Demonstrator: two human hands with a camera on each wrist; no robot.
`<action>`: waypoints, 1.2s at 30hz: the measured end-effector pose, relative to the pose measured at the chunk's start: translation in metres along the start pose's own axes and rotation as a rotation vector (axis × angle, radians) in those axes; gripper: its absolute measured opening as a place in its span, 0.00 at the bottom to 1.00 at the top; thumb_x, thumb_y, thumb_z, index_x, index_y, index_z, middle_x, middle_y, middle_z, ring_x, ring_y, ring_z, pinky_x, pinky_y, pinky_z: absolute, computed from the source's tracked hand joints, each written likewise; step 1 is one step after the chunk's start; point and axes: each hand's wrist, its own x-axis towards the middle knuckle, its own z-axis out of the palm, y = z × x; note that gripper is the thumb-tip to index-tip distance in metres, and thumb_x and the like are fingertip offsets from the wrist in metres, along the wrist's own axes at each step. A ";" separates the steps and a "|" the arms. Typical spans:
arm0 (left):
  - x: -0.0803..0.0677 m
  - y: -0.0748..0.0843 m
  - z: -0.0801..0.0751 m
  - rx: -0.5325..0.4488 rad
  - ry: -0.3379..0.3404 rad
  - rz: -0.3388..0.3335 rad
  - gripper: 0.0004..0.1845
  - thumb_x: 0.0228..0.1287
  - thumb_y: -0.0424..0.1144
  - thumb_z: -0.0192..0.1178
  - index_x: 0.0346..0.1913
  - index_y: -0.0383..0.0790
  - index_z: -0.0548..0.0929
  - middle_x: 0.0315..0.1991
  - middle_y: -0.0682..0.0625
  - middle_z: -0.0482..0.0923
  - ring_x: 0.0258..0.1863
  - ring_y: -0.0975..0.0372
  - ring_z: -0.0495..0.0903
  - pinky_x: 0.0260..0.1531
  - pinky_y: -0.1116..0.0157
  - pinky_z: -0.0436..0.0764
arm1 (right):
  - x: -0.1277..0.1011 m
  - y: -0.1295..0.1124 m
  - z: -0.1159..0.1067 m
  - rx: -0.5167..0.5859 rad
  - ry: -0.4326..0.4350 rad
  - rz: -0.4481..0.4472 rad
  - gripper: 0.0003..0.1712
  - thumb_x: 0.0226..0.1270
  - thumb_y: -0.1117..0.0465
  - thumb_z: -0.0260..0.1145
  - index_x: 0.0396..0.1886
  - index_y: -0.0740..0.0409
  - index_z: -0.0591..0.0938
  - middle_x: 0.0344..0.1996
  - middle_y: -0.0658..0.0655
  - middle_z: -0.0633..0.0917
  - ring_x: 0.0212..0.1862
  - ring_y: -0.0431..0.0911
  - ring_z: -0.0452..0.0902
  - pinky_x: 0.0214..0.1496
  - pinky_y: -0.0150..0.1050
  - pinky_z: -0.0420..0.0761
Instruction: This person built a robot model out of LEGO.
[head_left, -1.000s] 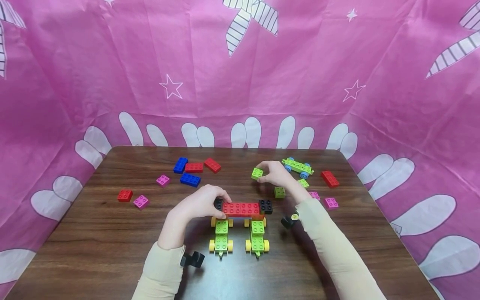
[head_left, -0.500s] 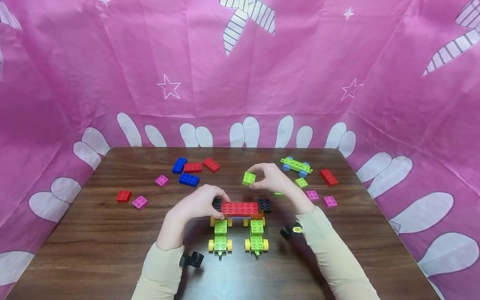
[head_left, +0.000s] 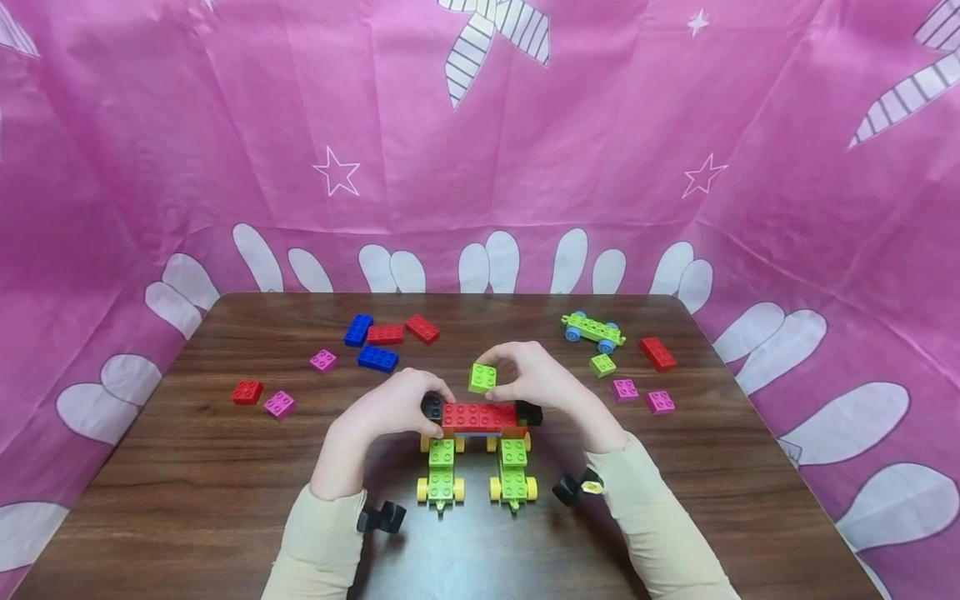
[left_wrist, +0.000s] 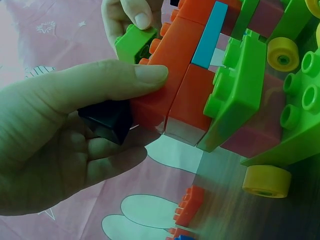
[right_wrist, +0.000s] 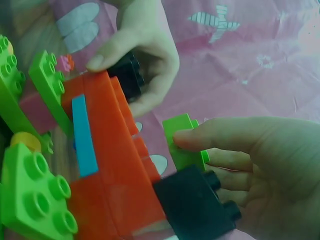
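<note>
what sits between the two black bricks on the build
In the head view, red bricks run between the left black brick and right black brick.

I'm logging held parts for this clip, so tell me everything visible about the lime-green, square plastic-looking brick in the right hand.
The lime-green, square plastic-looking brick has smooth sides and four round studs set two by two, facing up in the head view. The left wrist view shows part of its dark, hollow underside. The right hand pinches it in the air near the row of red, studded plastic-looking bricks; it is not seated on them.
</note>
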 end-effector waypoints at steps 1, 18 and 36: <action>0.000 0.000 0.000 -0.001 0.000 -0.003 0.19 0.48 0.37 0.76 0.46 0.43 0.86 0.43 0.53 0.85 0.43 0.62 0.79 0.49 0.58 0.81 | -0.001 -0.001 0.001 0.001 -0.006 0.003 0.22 0.53 0.61 0.75 0.50 0.55 0.84 0.46 0.52 0.87 0.47 0.47 0.81 0.49 0.42 0.84; -0.002 0.001 -0.003 -0.022 -0.003 -0.011 0.20 0.48 0.37 0.76 0.47 0.42 0.86 0.41 0.53 0.84 0.41 0.62 0.79 0.46 0.60 0.83 | -0.007 -0.015 0.015 -0.008 -0.092 -0.036 0.22 0.54 0.60 0.75 0.51 0.55 0.84 0.45 0.51 0.87 0.47 0.45 0.82 0.48 0.36 0.83; -0.001 0.001 -0.002 -0.040 -0.009 -0.022 0.20 0.49 0.37 0.76 0.47 0.41 0.86 0.41 0.53 0.84 0.41 0.62 0.79 0.45 0.61 0.83 | -0.010 -0.013 0.022 -0.030 -0.095 -0.072 0.21 0.53 0.62 0.75 0.50 0.57 0.86 0.45 0.54 0.88 0.46 0.47 0.83 0.49 0.41 0.84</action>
